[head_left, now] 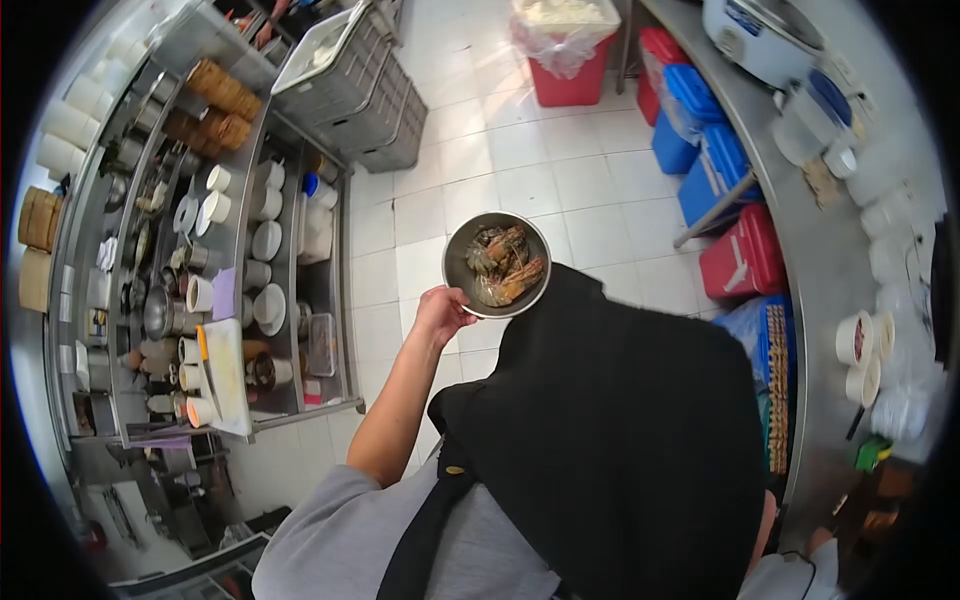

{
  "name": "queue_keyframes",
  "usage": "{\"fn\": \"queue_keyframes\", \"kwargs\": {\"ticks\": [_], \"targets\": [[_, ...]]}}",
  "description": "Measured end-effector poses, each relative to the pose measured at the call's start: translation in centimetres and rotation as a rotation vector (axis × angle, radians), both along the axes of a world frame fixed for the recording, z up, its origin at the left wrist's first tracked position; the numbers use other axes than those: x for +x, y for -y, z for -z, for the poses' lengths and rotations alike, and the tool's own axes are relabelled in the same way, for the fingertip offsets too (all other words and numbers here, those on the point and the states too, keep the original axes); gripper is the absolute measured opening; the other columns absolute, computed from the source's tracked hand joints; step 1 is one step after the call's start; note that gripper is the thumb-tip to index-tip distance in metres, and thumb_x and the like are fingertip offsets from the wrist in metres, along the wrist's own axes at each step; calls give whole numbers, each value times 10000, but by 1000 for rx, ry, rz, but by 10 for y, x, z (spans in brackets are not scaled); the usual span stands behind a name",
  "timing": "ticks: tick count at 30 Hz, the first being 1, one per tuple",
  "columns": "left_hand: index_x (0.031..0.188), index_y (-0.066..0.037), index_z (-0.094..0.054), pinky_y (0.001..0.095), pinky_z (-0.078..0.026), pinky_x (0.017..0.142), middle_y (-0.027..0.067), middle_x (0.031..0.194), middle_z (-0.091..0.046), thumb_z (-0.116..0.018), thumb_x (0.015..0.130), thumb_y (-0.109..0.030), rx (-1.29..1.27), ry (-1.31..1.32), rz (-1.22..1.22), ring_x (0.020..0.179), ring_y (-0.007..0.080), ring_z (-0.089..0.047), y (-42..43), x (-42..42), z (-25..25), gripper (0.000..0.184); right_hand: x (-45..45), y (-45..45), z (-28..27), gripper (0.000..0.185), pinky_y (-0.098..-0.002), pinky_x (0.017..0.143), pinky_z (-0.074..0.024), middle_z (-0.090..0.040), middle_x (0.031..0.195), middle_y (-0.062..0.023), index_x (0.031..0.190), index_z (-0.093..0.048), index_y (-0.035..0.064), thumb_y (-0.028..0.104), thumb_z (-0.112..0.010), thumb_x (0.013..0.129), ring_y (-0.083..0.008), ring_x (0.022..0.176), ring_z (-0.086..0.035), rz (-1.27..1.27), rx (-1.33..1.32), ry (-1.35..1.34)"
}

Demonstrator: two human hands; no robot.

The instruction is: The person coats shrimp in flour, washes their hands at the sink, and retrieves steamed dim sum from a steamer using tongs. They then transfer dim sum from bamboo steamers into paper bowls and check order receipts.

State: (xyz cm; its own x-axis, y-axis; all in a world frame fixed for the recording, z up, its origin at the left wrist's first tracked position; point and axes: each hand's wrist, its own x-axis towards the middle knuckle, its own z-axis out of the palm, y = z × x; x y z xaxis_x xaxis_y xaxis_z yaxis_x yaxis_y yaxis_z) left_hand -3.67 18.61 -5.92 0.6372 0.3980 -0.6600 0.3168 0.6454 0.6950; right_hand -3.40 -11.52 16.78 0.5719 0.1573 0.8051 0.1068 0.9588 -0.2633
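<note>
Black apron (620,430): nearest my camera, spread wide, hiding much of the body and floor.
Metal bowl (457,257): held above the tiled floor (530,190), beside the apron's upper edge, with what look like shellfish pieces (512,287) inside.
Left hand (443,314): fingers grasp the bowl's near-left rim; I can't see how they sit underneath.
Right hand: out of my sight, so I cannot tell its grasp.
Spill risk: a one-sided hold, or a slick rim, could let the bowl tip and drop pieces on the tiles.
Snag risk: loose apron cloth could catch the bowl if the body turns.
Rack's near end: an elbow could knock the cutting board (230,385) there.
Counter (745,125): its lower right corner fades into my lens's dark border.
</note>
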Motion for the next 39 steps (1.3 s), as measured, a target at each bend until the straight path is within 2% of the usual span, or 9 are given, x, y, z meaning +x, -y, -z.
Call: {"fn": "queue_keyframes", "kwargs": {"ticks": [10, 13, 15, 17, 19, 23, 31, 36, 39], "targets": [[713, -41, -484, 363, -489, 486, 88, 664, -549, -483, 712, 18, -156, 36, -393, 553, 233, -556, -140, 32, 67, 60, 214, -138, 9, 129, -334, 566, -477, -619, 862, -123, 836, -636, -11, 98, -588, 786, -230, 628, -579, -194, -575, 501], [647, -63, -464, 367, -483, 508, 74, 648, -517, -476, 694, 24, -154, 122, -598, 545, 212, -534, -176, 73, 70, 99, 292, -182, 33, 144, -291, 595, -487, -625, 866, -110, 871, -664, 4, 11, -603, 741, -198, 664, -594, 307, -1167, 322], [644, -66, -450, 383, -476, 522, 70, 636, -486, -465, 674, 29, -117, 126, -669, 555, 216, -524, -205, 106, 66, 100, 378, -216, 123, 172, -247, 654, -475, -637, 888, -130, 905, -680, 42, 35, -646, 737, -199, 758, -617, 230, -1308, -1], [708, -40, -462, 454, -525, 655, 109, 699, -490, -446, 622, 26, -180, 195, -607, 659, 288, -538, -257, 105, 111, 110, 464, -223, 213, 255, -344, 766, -491, -643, 936, -165, 962, -658, 26, 102, -685, 720, -283, 848, -622, 579, -1684, 317], [661, -44, -418, 419, -462, 509, 82, 606, -409, -463, 633, 53, -150, 99, -976, 518, 229, -444, -268, 164, 77, 110, 539, -225, 293, 299, -338, 701, -508, -650, 928, -150, 978, -661, 35, 109, -705, 692, -230, 785, -620, 831, -1747, 602], [662, -19, -415, 422, -474, 508, 84, 594, -391, -467, 630, 51, -27, -54, -1004, 525, 258, -463, -324, 212, 55, 93, 622, -324, 262, 303, -324, 687, -519, -657, 937, -156, 998, -654, 23, 137, -687, 718, -226, 729, -634, 380, -1797, 218], [622, -19, -403, 410, -452, 447, 120, 602, -421, -468, 625, 29, -100, -61, -1038, 529, 347, -532, -402, 343, 53, 81, 705, -532, 229, 381, -365, 764, -508, -614, 1056, -179, 1137, -599, 101, 123, -582, 757, -287, 835, -628, -325, -1660, 924], [575, -41, -379, 413, -422, 396, 108, 534, -384, -471, 607, 35, -198, -35, -916, 453, 331, -504, -488, 430, 86, 123, 810, -618, 271, 363, -363, 756, -509, -634, 1032, -156, 1120, -614, 100, 114, -580, 758, -282, 827, -632, -181, -1628, 907], [565, -47, -393, 403, -408, 364, 108, 524, -399, -489, 604, 36, -124, -43, -793, 425, 310, -500, -555, 516, 82, 132, 900, -639, 345, 318, -351, 767, -506, -662, 957, -129, 1073, -643, 106, 125, -583, 761, -282, 831, -634, -62, -1905, 444]]}}
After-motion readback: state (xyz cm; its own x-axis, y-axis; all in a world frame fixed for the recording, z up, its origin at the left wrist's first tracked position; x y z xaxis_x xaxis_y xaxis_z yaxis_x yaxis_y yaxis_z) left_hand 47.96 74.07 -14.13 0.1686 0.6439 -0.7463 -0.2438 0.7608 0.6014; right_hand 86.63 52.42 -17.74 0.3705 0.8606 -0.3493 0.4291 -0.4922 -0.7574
